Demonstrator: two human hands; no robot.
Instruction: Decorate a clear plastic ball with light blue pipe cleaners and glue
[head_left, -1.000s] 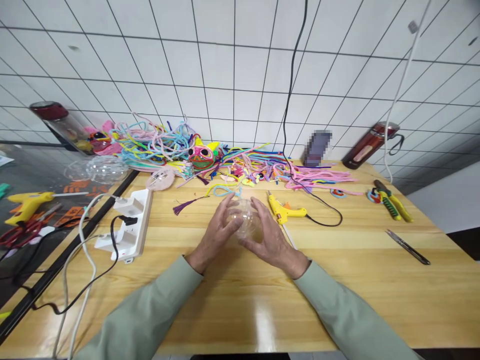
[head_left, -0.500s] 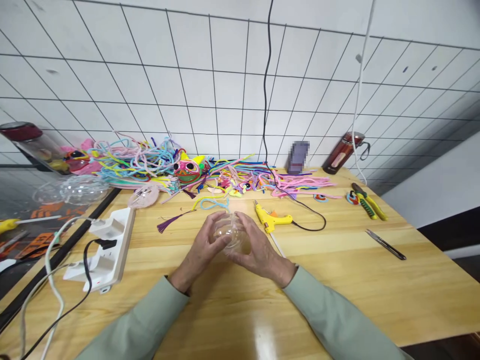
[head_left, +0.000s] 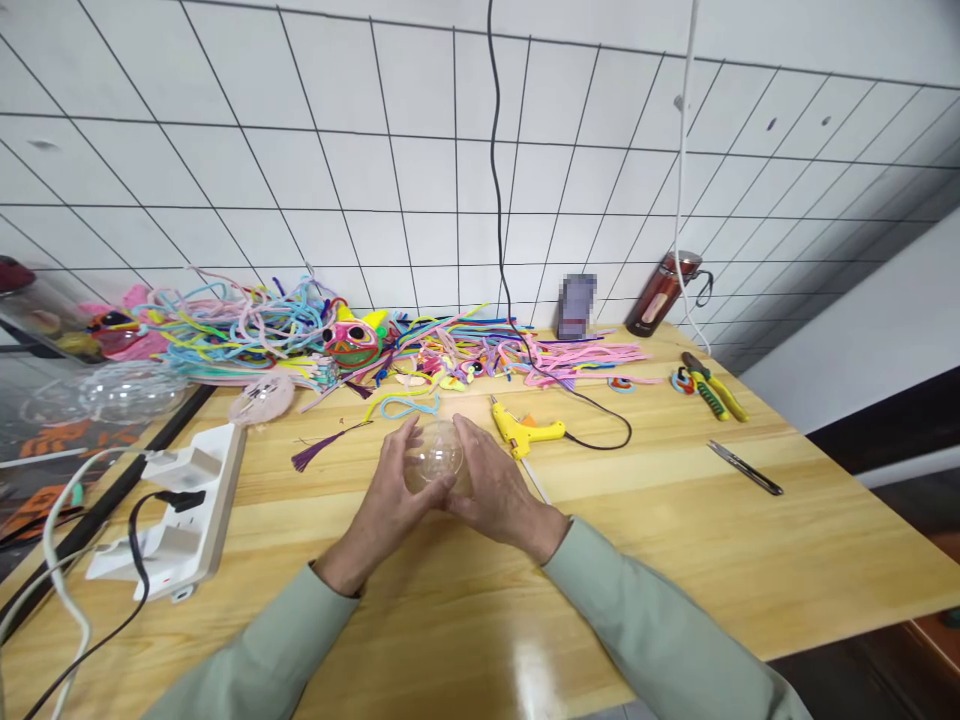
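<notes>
Over the middle of your wooden table [head_left: 450, 630], your left hand [head_left: 391, 482] and right hand [head_left: 496, 488] curve their fingers around the clear ball [head_left: 440, 456], left and right; probably light, slick and brittle, so cup its sides gently.

A wooden table [head_left: 465, 620] was lined along its far edge with pipe cleaners [head_left: 589, 356] and a flask [head_left: 660, 298]. A power strip [head_left: 202, 520] was set at left, a glue gun [head_left: 525, 433] mid-table, 2 tools, pliers [head_left: 712, 388] and snips [head_left: 745, 468], at right.
</notes>
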